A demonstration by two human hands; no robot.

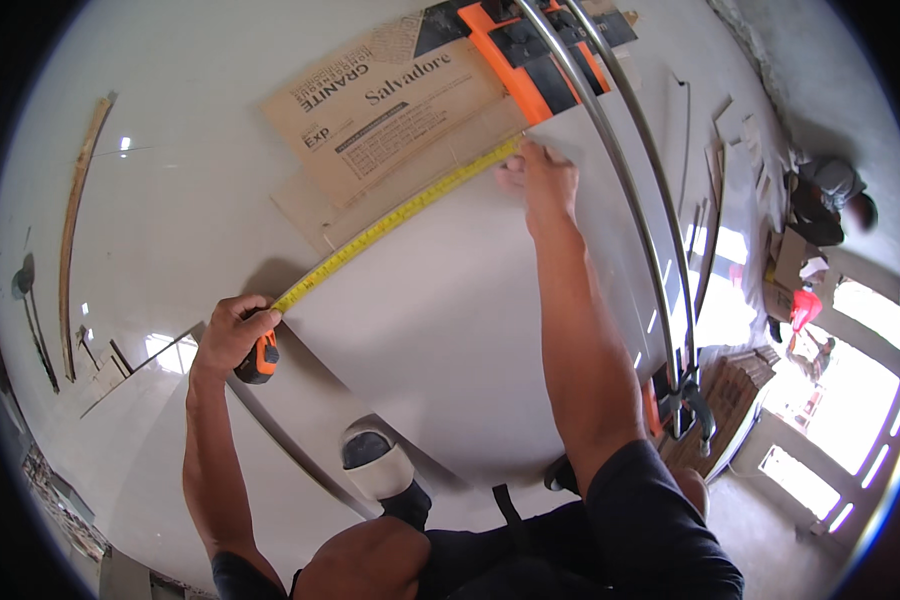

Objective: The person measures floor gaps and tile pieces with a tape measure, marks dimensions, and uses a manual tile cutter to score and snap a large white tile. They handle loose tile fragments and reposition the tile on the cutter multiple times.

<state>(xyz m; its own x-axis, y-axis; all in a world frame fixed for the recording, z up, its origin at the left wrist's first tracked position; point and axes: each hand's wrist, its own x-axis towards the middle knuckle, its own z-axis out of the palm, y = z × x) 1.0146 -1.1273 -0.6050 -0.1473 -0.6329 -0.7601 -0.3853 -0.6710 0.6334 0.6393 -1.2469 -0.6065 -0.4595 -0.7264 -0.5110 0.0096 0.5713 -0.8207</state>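
Note:
A yellow tape measure blade [400,215] is drawn out along the far edge of a large pale tile [430,310]. My left hand [232,335] is closed at the near-left end of the blade, with the orange and black tape measure case [260,358] hanging below the fingers. Up at the far right, my right hand [545,180] pinches the blade's other end at the tile's corner. Just beyond the blade lies a flattened piece of brown cardboard [390,115]. Twin steel rails of a tile cutter [625,160] run past my right forearm.
The cutter's orange and black base [510,60] sits beyond my right hand. A wooden strip [75,230] and a trowel-like tool [30,300] lie at the left. Stacked boxes [725,400] stand at the right. Another person [830,200] crouches at the far right.

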